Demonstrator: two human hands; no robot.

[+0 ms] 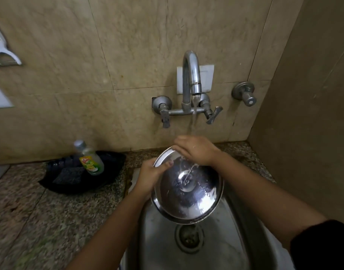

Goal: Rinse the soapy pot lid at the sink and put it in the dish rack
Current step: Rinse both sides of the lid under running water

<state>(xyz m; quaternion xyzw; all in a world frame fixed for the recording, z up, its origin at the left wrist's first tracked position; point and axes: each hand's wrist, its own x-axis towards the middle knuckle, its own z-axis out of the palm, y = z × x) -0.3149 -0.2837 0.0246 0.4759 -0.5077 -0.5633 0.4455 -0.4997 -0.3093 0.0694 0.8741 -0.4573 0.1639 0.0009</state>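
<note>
Nearest, the steel sink (157,240) shows its drain (189,238). Above it the pot lid (186,190) tilts under water from the faucet (190,75). The left hand (147,177) clamps its left rim, thumb on top; the right hand (196,151) curls over the far rim. Far left, a soap bottle (90,158) stands in a black tray (108,172).

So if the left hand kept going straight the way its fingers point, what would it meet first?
The left hand already grips the pot lid at its rim; going on up and right, it would probably meet the right hand. Depth is unclear.
</note>
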